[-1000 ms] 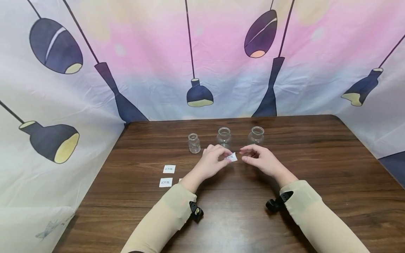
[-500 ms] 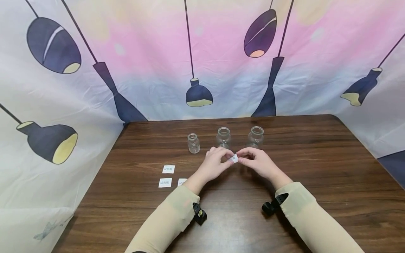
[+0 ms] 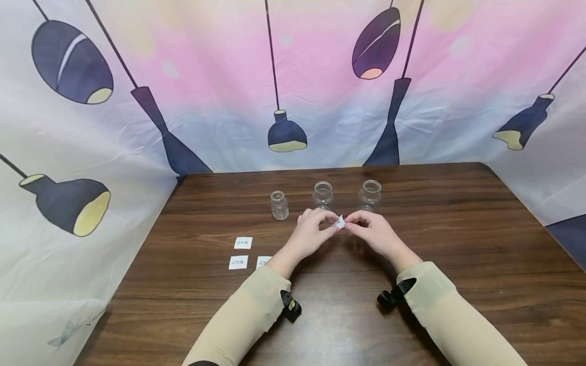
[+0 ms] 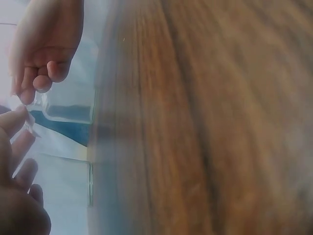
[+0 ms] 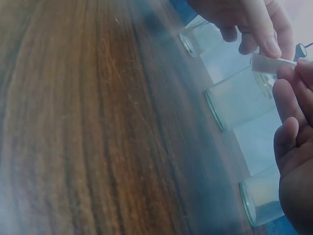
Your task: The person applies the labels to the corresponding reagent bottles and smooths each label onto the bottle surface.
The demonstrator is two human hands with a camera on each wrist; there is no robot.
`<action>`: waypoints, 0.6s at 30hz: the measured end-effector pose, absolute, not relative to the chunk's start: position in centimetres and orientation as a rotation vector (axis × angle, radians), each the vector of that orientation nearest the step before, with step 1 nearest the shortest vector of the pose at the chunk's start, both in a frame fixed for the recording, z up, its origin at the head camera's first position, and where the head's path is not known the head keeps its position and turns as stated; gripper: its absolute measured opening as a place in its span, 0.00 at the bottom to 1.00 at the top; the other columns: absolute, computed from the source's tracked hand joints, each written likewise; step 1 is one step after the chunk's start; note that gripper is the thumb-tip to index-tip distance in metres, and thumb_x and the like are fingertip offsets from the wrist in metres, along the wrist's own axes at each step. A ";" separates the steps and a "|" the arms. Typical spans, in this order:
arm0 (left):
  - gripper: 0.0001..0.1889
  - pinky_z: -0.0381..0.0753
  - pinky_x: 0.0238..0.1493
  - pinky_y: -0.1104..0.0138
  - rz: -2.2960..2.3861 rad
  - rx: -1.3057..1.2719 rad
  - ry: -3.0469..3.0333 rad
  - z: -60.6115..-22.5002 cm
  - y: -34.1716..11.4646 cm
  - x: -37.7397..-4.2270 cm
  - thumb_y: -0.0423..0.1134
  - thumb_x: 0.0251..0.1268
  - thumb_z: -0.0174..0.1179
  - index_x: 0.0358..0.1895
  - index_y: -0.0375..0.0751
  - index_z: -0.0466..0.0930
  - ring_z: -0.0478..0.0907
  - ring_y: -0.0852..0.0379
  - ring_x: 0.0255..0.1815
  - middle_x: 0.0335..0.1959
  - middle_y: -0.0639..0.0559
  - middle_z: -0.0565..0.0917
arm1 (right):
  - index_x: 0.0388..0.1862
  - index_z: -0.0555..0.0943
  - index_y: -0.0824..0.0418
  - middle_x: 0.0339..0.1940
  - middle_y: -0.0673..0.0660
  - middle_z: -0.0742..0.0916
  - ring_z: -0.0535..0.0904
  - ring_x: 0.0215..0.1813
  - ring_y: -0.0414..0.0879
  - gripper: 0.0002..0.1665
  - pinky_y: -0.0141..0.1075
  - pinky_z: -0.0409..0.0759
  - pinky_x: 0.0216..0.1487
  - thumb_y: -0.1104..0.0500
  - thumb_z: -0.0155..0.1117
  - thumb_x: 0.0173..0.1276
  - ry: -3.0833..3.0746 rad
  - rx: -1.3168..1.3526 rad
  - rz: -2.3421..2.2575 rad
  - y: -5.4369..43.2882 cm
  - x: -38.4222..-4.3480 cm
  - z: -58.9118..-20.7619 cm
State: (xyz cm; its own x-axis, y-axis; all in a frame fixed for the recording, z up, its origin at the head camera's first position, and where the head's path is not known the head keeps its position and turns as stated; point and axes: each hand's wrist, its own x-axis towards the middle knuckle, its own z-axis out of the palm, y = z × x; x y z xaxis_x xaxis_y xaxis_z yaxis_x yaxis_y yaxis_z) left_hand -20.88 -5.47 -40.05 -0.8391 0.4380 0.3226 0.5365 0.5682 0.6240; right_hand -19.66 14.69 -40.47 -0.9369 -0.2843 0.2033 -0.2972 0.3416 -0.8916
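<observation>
A small white label with printed characters is held up over the table between both hands. My left hand pinches its left side between thumb and fingers. At the opposite edge, my right hand pinches a corner with thumb and index finger. The label looks bent in the right wrist view, and fingers cover part of it. Just behind the hands stand two round clear glass jars, a middle one and a right one, their lower parts partly hidden. A narrower glass bottle stands upright to their left.
Three more white labels lie flat at the left: a back one, a front one, and one partly covered by the left wrist. The brown wooden table meets a printed cloth backdrop at its far edge.
My right hand has moved left and taken hold of the label's free edge. The left hand has shifted slightly right with the label, uncovering more of the third label on the table.
</observation>
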 end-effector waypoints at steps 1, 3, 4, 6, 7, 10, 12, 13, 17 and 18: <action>0.10 0.61 0.47 0.61 -1.132 -0.832 -2.664 -40.1 -5.4 -20.9 0.47 0.62 0.61 0.44 0.52 0.81 0.68 0.60 0.42 0.40 0.62 0.79 | 0.41 0.81 0.64 0.33 0.57 0.85 0.79 0.35 0.46 0.10 0.35 0.77 0.37 0.59 0.63 0.65 -2.559 0.557 1.722 14.7 -19.7 -40.5; 0.10 0.63 0.48 0.62 -1.148 -0.835 -2.659 -40.1 -5.4 -21.0 0.47 0.63 0.61 0.45 0.51 0.81 0.69 0.60 0.43 0.40 0.62 0.80 | 0.41 0.81 0.65 0.33 0.57 0.85 0.80 0.35 0.46 0.10 0.34 0.77 0.38 0.59 0.62 0.66 -2.554 0.560 1.744 14.7 -19.7 -40.5; 0.10 0.64 0.49 0.62 -1.159 -0.841 -2.654 -40.1 -5.3 -21.0 0.46 0.63 0.61 0.45 0.50 0.81 0.69 0.60 0.43 0.41 0.61 0.80 | 0.40 0.81 0.65 0.33 0.57 0.85 0.81 0.35 0.45 0.09 0.34 0.78 0.38 0.60 0.62 0.66 -2.552 0.562 1.751 14.7 -19.7 -40.5; 0.10 0.67 0.49 0.64 -1.182 -0.854 -2.648 -40.2 -5.2 -21.0 0.45 0.63 0.61 0.45 0.49 0.80 0.70 0.60 0.44 0.42 0.59 0.81 | 0.40 0.81 0.66 0.31 0.56 0.85 0.81 0.34 0.44 0.09 0.34 0.78 0.38 0.61 0.61 0.67 -2.538 0.575 1.767 14.7 -19.7 -40.4; 0.10 0.69 0.49 0.65 -1.194 -0.860 -2.645 -40.2 -5.1 -21.0 0.45 0.64 0.60 0.46 0.48 0.80 0.70 0.59 0.45 0.42 0.58 0.81 | 0.39 0.81 0.66 0.30 0.56 0.84 0.81 0.34 0.44 0.09 0.34 0.77 0.38 0.61 0.61 0.67 -2.530 0.582 1.774 14.7 -19.7 -40.4; 0.10 0.73 0.47 0.66 -1.234 -0.867 -2.635 -40.3 -5.0 -21.0 0.44 0.64 0.60 0.46 0.47 0.79 0.71 0.59 0.47 0.43 0.55 0.82 | 0.39 0.81 0.67 0.29 0.56 0.84 0.81 0.33 0.43 0.08 0.34 0.77 0.38 0.62 0.60 0.67 -2.507 0.604 1.800 14.6 -19.7 -40.3; 0.10 0.73 0.46 0.67 -1.257 -0.858 -2.629 -40.3 -4.9 -20.9 0.43 0.64 0.60 0.46 0.46 0.79 0.71 0.60 0.47 0.43 0.55 0.82 | 0.38 0.80 0.68 0.29 0.56 0.84 0.81 0.33 0.43 0.08 0.33 0.77 0.38 0.63 0.60 0.67 -2.492 0.614 1.820 14.6 -19.7 -40.3; 0.10 0.73 0.45 0.66 -1.266 -0.852 -2.621 -40.3 -4.9 -20.9 0.43 0.64 0.60 0.45 0.46 0.79 0.72 0.60 0.48 0.43 0.55 0.82 | 0.38 0.80 0.68 0.29 0.56 0.84 0.81 0.33 0.42 0.08 0.33 0.77 0.38 0.63 0.60 0.67 -2.487 0.612 1.828 14.6 -19.7 -40.4; 0.09 0.73 0.44 0.67 -1.281 -0.832 -2.592 -40.3 -4.8 -20.7 0.42 0.63 0.61 0.44 0.47 0.80 0.72 0.61 0.47 0.41 0.58 0.81 | 0.39 0.80 0.69 0.32 0.58 0.84 0.81 0.34 0.42 0.08 0.35 0.78 0.39 0.63 0.59 0.67 -2.457 0.627 1.864 14.7 -19.7 -40.5; 0.09 0.74 0.44 0.68 -1.283 -0.829 -2.582 -40.3 -4.8 -20.6 0.42 0.63 0.61 0.44 0.47 0.81 0.72 0.61 0.46 0.41 0.58 0.81 | 0.40 0.79 0.70 0.33 0.58 0.84 0.81 0.34 0.42 0.08 0.36 0.79 0.39 0.64 0.59 0.67 -2.447 0.629 1.879 14.7 -19.7 -40.6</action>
State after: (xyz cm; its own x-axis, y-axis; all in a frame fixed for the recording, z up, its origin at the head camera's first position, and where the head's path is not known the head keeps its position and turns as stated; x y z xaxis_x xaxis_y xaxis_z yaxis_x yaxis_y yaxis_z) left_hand -20.62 -4.78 -40.31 -0.8380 0.4130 0.3565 0.5336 0.4843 0.6933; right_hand -19.74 14.71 -40.59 -0.9202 -0.3149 0.2327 -0.3061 0.2078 -0.9290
